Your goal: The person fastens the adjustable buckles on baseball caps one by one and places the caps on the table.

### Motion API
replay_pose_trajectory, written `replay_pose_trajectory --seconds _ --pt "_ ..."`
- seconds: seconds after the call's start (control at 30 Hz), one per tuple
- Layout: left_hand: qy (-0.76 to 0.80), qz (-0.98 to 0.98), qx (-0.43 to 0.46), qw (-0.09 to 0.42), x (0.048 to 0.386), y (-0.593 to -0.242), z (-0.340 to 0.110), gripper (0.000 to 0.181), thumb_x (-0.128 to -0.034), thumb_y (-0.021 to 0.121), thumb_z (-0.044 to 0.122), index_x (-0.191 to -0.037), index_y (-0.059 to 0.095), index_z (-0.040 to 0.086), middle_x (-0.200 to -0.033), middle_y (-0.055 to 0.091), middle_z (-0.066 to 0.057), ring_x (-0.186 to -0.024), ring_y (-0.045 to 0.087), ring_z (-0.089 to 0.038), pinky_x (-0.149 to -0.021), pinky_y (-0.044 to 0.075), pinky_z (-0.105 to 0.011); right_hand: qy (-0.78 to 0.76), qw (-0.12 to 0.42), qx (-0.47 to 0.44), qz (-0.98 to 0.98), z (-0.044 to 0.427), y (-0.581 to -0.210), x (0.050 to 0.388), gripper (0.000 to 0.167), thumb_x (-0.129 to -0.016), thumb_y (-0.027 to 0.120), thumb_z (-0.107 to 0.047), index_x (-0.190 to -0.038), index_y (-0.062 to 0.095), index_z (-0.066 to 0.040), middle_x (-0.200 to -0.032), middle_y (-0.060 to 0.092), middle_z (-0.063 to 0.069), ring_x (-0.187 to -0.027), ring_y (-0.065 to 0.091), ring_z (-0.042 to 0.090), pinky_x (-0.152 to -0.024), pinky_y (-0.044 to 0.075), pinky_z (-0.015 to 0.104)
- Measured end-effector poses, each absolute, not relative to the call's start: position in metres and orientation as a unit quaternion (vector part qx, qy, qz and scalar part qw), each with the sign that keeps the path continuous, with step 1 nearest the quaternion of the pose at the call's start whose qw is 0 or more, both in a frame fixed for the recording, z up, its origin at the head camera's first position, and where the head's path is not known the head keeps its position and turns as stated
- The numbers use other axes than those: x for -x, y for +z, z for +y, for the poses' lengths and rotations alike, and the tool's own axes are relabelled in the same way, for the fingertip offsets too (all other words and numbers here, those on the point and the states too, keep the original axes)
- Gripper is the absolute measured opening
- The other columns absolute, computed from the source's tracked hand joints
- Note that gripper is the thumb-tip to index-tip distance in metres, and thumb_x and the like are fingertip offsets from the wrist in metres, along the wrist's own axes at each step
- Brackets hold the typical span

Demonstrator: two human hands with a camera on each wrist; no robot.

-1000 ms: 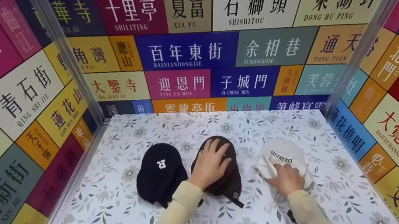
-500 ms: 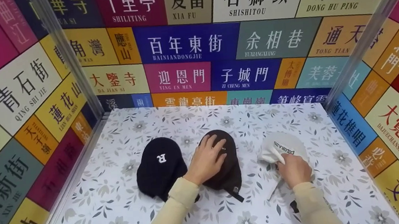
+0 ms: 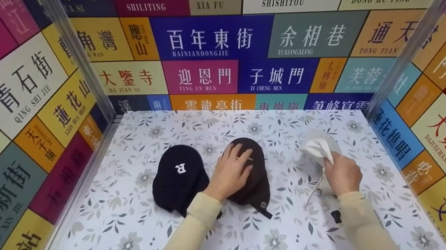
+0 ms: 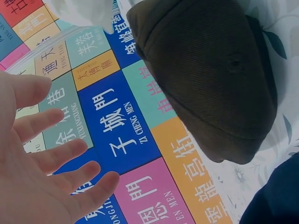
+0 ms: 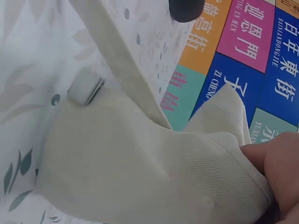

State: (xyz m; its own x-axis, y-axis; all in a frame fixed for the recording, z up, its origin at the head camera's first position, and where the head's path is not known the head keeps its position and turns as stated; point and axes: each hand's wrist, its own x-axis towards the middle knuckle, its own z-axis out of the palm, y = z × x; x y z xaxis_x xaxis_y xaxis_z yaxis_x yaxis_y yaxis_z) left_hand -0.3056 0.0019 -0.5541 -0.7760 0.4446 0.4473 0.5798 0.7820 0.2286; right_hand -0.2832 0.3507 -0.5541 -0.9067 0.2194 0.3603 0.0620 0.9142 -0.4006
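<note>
In the head view, my left hand [image 3: 228, 178] appears over a dark brown cap [image 3: 257, 185]. The left wrist view puts that hand [image 4: 42, 172] above the brown cap [image 4: 210, 70] with a gap between, its fingers spread. My right hand [image 3: 343, 172] pinches the gathered fabric of an off-white cap [image 3: 316, 148]. Seen from the right wrist, thumb and finger grip the folded edge of this cap [image 5: 126, 163], while its strap [image 5: 122, 63] and small metal clasp [image 5: 85, 86] show loose. Its lettering is hidden. A black cap [image 3: 179, 185] with a white R lies left of the brown one.
The caps lie on a table covered with floral-patterned cloth [image 3: 128, 246]. Panels with coloured street-name signs [image 3: 214, 39] rise at the back and both sides, joined by clear-edged corner posts [image 3: 81, 61]. A small black piece [image 3: 336, 216] sits beside the right sleeve.
My right hand has pulled the off-white cap's fabric up and to the right, folding it over its lettering. My left hand stays over the brown cap. The head view has tilted down slightly.
</note>
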Motion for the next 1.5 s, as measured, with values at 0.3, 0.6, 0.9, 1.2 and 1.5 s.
replay_pose_trajectory --seconds 0.3,0.6,0.9,1.2,1.5 --pt "-0.177 -0.929 0.274 0.175 0.301 -0.558 -0.001 0.048 -0.0991 0.06 0.034 -0.144 0.054 0.02 -0.15 0.045 -0.015 -0.143 0.033 -0.039 -0.096 0.046 -0.057 0.207 0.219 0.093 -0.949 0.349 -0.533 0.28 0.031 -0.102 0.058 -0.026 -0.123 0.07 -0.006 -0.104 0.069 0.03 -0.084 0.063 0.055 -0.066 0.047 0.064" --pt "-0.18 -0.924 0.279 0.189 0.301 -0.558 -0.004 0.047 -0.0988 0.062 0.032 -0.143 0.055 0.02 -0.149 0.046 -0.015 -0.143 0.033 -0.039 -0.096 0.047 -0.057 0.208 0.27 0.067 -0.938 0.335 -0.502 0.28 0.02 -0.098 0.063 -0.018 -0.111 0.07 -0.005 -0.099 0.069 0.027 -0.08 0.063 0.053 -0.062 0.045 0.062" --pt "-0.181 -0.929 0.27 0.178 0.3 -0.564 -0.008 0.047 -0.0983 0.062 0.032 -0.143 0.055 0.018 -0.149 0.046 -0.016 -0.142 0.034 -0.04 -0.095 0.046 -0.058 0.202 0.313 0.023 -0.928 0.318 -0.474 0.268 0.01 -0.092 0.066 -0.005 -0.102 0.067 -0.003 -0.091 0.068 0.023 -0.074 0.061 0.052 -0.057 0.042 0.061" --pt "-0.184 -0.928 0.263 0.188 0.305 -0.567 -0.012 0.047 -0.0978 0.063 0.032 -0.142 0.056 0.018 -0.149 0.046 -0.015 -0.141 0.036 -0.04 -0.094 0.047 -0.058 0.205 0.342 -0.037 -0.916 0.296 -0.437 0.255 0.015 -0.089 0.066 0.002 -0.103 0.068 -0.004 -0.093 0.07 0.02 -0.076 0.063 0.049 -0.057 0.043 0.06" --pt "-0.19 -0.928 0.248 0.203 0.308 -0.568 -0.023 0.048 -0.0976 0.063 0.032 -0.143 0.056 0.018 -0.148 0.047 -0.015 -0.138 0.04 -0.042 -0.094 0.047 -0.058 0.197 0.335 -0.097 -0.916 0.284 -0.419 0.243 0.016 -0.089 0.068 0.001 -0.102 0.069 -0.01 -0.089 0.07 0.014 -0.071 0.064 0.043 -0.053 0.042 0.058"
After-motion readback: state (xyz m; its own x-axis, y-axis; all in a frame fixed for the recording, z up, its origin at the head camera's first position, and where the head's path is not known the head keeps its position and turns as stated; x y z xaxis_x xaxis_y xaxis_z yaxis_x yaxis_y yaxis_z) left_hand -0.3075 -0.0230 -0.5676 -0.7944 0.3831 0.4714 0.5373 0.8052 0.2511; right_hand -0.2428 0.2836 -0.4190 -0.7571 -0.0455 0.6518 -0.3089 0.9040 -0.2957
